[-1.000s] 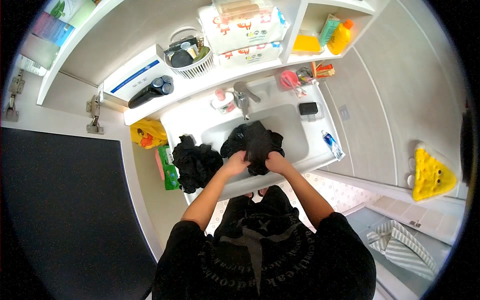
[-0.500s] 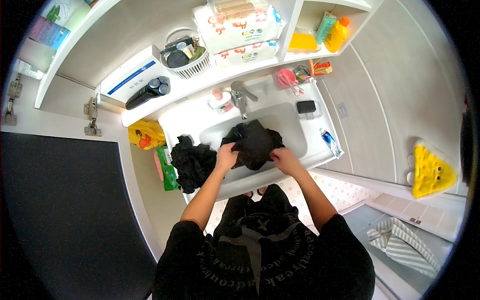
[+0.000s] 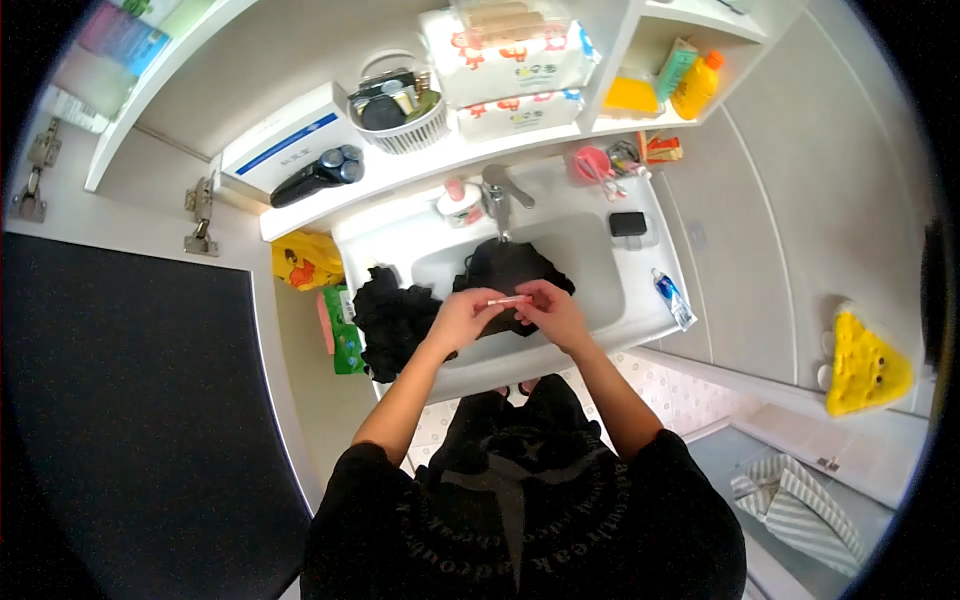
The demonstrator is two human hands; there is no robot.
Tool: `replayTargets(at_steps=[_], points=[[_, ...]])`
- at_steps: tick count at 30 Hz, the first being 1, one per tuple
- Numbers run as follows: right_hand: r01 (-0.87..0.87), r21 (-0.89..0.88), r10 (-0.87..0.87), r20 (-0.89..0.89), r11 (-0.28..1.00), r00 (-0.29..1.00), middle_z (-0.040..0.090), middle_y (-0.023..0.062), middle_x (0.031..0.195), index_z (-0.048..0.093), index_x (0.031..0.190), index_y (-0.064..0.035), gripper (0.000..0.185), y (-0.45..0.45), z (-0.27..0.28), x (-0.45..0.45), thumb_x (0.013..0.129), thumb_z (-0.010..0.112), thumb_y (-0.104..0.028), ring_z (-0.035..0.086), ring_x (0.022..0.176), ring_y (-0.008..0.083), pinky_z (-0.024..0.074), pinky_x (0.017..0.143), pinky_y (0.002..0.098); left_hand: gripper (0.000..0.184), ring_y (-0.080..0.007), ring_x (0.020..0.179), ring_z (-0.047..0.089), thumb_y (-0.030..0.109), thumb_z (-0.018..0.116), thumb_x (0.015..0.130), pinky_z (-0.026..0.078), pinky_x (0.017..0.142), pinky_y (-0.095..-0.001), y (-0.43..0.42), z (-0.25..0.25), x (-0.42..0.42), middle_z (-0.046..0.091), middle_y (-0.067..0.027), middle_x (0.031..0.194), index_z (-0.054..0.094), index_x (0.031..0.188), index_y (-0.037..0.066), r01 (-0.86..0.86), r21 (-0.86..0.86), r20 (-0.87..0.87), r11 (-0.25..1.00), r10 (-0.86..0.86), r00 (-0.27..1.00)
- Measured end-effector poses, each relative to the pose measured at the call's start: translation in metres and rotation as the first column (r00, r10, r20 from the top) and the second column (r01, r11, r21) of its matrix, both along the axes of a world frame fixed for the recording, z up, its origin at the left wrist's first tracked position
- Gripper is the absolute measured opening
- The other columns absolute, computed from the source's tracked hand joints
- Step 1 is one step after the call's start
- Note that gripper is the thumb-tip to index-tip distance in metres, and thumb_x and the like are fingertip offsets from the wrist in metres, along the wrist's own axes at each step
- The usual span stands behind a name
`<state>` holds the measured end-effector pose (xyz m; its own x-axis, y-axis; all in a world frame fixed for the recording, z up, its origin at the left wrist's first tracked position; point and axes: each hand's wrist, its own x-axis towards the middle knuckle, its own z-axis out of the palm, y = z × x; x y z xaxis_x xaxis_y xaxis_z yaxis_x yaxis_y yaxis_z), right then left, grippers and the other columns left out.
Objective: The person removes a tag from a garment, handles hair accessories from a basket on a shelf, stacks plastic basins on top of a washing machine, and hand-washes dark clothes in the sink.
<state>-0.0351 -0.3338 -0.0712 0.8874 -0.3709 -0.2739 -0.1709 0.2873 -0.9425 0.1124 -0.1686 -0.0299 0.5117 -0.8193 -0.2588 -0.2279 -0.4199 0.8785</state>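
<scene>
Above the washbasin (image 3: 603, 262), my left hand (image 3: 464, 320) and my right hand (image 3: 554, 316) meet at a small, narrow pink-and-white strip (image 3: 509, 300). Each pinches one end of it; its exact kind is too small to make out. Under the fingers, a black cloth garment (image 3: 517, 268) lies bunched in the basin, partly hidden by both hands. To the left of my left hand, a heap of crumpled black cloth (image 3: 394, 326) rests on the basin's left ledge. The chrome tap (image 3: 500, 198) stands right behind the garment.
A soap bottle (image 3: 460, 204) stands beside the tap. On the right ledge are a black box-shaped item (image 3: 627, 224) and a toothpaste tube (image 3: 674, 299). Behind, the shelf carries a shaver (image 3: 318, 177), a white basket (image 3: 412, 134) and tissue packs (image 3: 515, 70). An open cabinet door (image 3: 135, 400) is at left.
My hands have let go of the garment's sides and come together over it, now pinching the pink-and-white strip. The whole view has shifted slightly.
</scene>
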Motion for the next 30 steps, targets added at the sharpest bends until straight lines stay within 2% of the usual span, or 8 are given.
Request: replayTargets(at_steps=[2, 5, 8, 17, 18, 21, 25, 30], points=[[0.047, -0.125, -0.048, -0.002, 0.991, 0.999, 0.065, 0.0102, 0.115, 0.064, 0.122, -0.0046, 0.032, 0.012, -0.014, 0.009, 0.093, 0.072, -0.016, 0.067, 0.092, 0.0161, 0.056, 0.078, 0.031, 0.02, -0.0155, 0.073, 0.067, 0.02, 0.074, 0.092, 0.053, 0.07, -0.0301, 0.023, -0.022, 0.023, 0.072, -0.0095, 0.083, 0.075, 0.107, 0.007, -0.179, 0.034, 0.03, 0.983, 0.178, 0.984], [0.003, -0.451, -0.037, -0.067, 0.893, 0.997, 0.066, 0.0122, 0.114, 0.064, 0.122, -0.0061, 0.033, 0.018, -0.062, 0.007, 0.091, 0.072, -0.017, 0.068, 0.089, 0.0231, 0.0562, 0.079, 0.0341, 0.02, -0.0352, 0.087, 0.069, 0.018, 0.075, 0.084, 0.055, 0.079, -0.0438, 0.073, -0.041, 0.077, 0.072, -0.0161, 0.094, 0.077, 0.101, 0.007, -0.395, 0.068, 0.607, 0.916, 0.276, 0.745], [-0.224, -0.724, 0.107, -0.205, 0.653, 0.973, 0.062, 0.0173, 0.124, 0.065, 0.123, -0.0074, 0.037, 0.017, -0.073, -0.009, 0.089, 0.07, -0.022, 0.06, 0.11, 0.0368, 0.051, 0.095, 0.0433, 0.021, -0.0384, 0.09, 0.067, 0.03, 0.073, 0.087, 0.053, 0.08, -0.0485, 0.116, -0.079, 0.134, 0.071, -0.0154, 0.097, 0.079, 0.098, 0.012, -0.698, 0.157, 0.722, 0.699, 0.401, 0.564], [-0.292, -0.883, 0.151, -0.253, 0.368, 0.956, 0.05, 0.017, 0.145, 0.061, 0.133, -0.0151, 0.051, 0.039, -0.086, -0.015, 0.083, 0.072, -0.022, 0.045, 0.132, 0.0428, 0.0427, 0.106, 0.0552, 0.031, -0.0353, 0.109, 0.064, 0.031, 0.068, 0.088, 0.049, 0.092, -0.0452, 0.133, -0.145, 0.199, 0.073, -0.0071, 0.11, 0.075, 0.117, 0.025, -0.736, 0.405, 0.733, 0.543, 0.287, 0.616], [-0.276, -0.9, 0.156, -0.236, 0.338, 0.959, 0.048, 0.0171, 0.147, 0.06, 0.134, -0.0165, 0.053, 0.04, -0.08, -0.009, 0.082, 0.072, -0.022, 0.043, 0.135, 0.0428, 0.0415, 0.106, 0.0571, 0.037, -0.0363, 0.11, 0.064, 0.021, 0.07, 0.082, 0.052, 0.094, -0.0458, 0.129, -0.142, 0.19, 0.072, -0.0142, 0.114, 0.073, 0.117, 0.011, -0.736, 0.276, 0.841, 0.618, 0.215, 0.496], [-0.273, -0.926, 0.176, -0.232, 0.262, 0.957, 0.042, 0.0174, 0.153, 0.059, 0.137, -0.0205, 0.058, 0.043, -0.069, 0.006, 0.081, 0.073, -0.022, 0.036, 0.142, 0.0425, 0.0376, 0.109, 0.0617, 0.034, -0.0365, 0.109, 0.063, 0.015, 0.069, 0.081, 0.051, 0.096, -0.0449, 0.09, -0.117, 0.156, 0.07, -0.0148, 0.116, 0.073, 0.114, 0.01, -0.563, 0.009, 0.838, 0.826, 0.301, 0.455], [-0.402, -0.911, 0.205, -0.378, 0.095, 0.903, 0.043, 0.0168, 0.152, 0.059, 0.138, -0.0214, 0.058, 0.033, -0.107, 0.014, 0.081, 0.071, -0.023, 0.037, 0.142, 0.0398, 0.0336, 0.112, 0.0619, 0.041, -0.0374, 0.116, 0.059, 0.011, 0.068, 0.083, 0.049, 0.1, -0.0471, 0.016, -0.089, 0.065, 0.061, -0.0172, 0.129, 0.068, 0.125, 0.013, -0.185, -0.049, 0.525, 0.981, 0.183, 0.831], [-0.642, -0.764, 0.118, -0.633, 0.067, 0.765, 0.054, 0.0125, 0.136, 0.061, 0.131, -0.0178, 0.054, -0.024, -0.153, -0.018, 0.08, 0.075, -0.027, 0.047, 0.132, 0.0339, 0.0364, 0.111, 0.0559, 0.073, -0.0473, 0.144, 0.033, 0.05, 0.077, 0.079, 0.036, 0.111, -0.0628, -0.017, -0.15, 0.011, 0.028, -0.0117, 0.164, 0.054, 0.145, 0.031, 0.129, 0.47, 0.435, 0.873, -0.357, 0.827]])
